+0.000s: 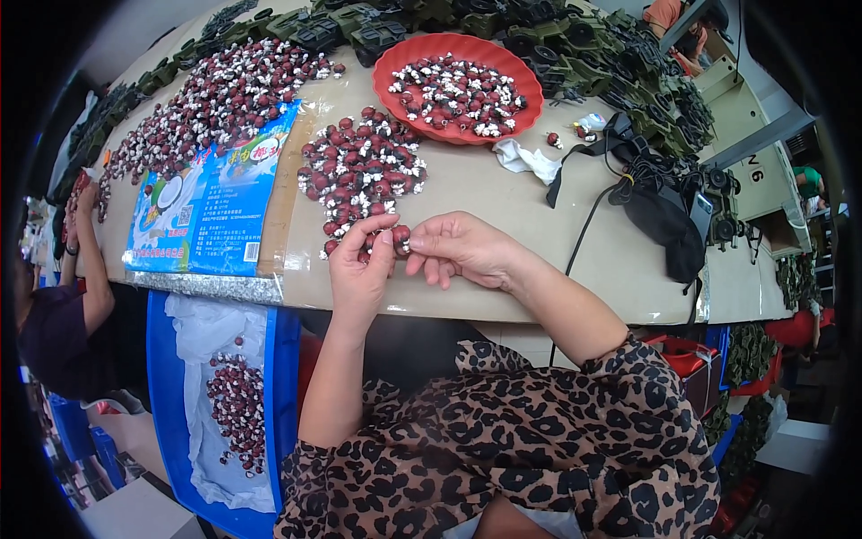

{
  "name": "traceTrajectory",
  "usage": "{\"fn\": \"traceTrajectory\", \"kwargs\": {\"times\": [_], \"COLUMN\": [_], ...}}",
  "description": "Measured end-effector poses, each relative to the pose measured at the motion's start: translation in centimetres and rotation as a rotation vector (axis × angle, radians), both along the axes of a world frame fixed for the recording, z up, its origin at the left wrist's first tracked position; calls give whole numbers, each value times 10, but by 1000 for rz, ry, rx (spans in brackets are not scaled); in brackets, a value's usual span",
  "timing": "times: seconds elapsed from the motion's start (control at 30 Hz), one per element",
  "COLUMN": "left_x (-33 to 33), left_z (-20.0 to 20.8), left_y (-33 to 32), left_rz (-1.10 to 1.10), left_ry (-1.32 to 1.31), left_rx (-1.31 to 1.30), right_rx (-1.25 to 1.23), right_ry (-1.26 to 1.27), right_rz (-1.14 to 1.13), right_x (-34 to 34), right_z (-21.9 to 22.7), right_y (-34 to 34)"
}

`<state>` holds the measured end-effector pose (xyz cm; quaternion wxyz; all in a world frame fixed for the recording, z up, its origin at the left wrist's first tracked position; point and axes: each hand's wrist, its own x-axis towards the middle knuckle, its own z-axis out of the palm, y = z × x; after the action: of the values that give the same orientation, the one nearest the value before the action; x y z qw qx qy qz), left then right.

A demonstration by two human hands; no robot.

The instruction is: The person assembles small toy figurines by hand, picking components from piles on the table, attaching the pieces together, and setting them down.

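Observation:
At the table's near edge my two hands meet over a small dark-red round piece [400, 235], which looks like a little figure head. The fingers of my left hand [359, 274] curl closed around its left side, and a second reddish bit shows in that palm. My right hand [467, 250] pinches the piece from the right between thumb and forefinger. Just beyond my fingers lies a loose pile of similar dark-red and white pieces [355, 171]. A scalloped red bowl [536, 85] behind the pile holds many more of them.
A larger heap of pieces [215, 112] spreads at the left beside a flattened blue carton [202, 216]. Dark-green toy vehicles [584, 40] line the back. Below the edge stands a blue bin [285, 377] lined with white plastic. A co-worker's arm [94, 260] reaches in from the left.

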<state>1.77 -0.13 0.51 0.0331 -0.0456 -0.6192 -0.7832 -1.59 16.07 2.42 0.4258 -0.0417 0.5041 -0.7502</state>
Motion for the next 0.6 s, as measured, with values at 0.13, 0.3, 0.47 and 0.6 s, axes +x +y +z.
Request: {"fn": "traceTrajectory", "kwargs": {"times": [0.13, 0.3, 0.47, 0.6], "left_x": [-1, -1, 0, 0], "left_z": [-3, 0, 4, 4], "left_y": [-1, 1, 3, 4], "left_rz": [-26, -27, -14, 4], "left_ry": [-4, -5, -27, -31], "left_rx": [0, 29, 16, -3], "right_rx": [3, 4, -2, 1], "right_ry": [-15, -18, -35, -41], "right_rz": [9, 15, 22, 23], "right_x": [1, 0, 1, 1], "right_z": [0, 0, 3, 2], "right_y": [0, 0, 0, 0]}}
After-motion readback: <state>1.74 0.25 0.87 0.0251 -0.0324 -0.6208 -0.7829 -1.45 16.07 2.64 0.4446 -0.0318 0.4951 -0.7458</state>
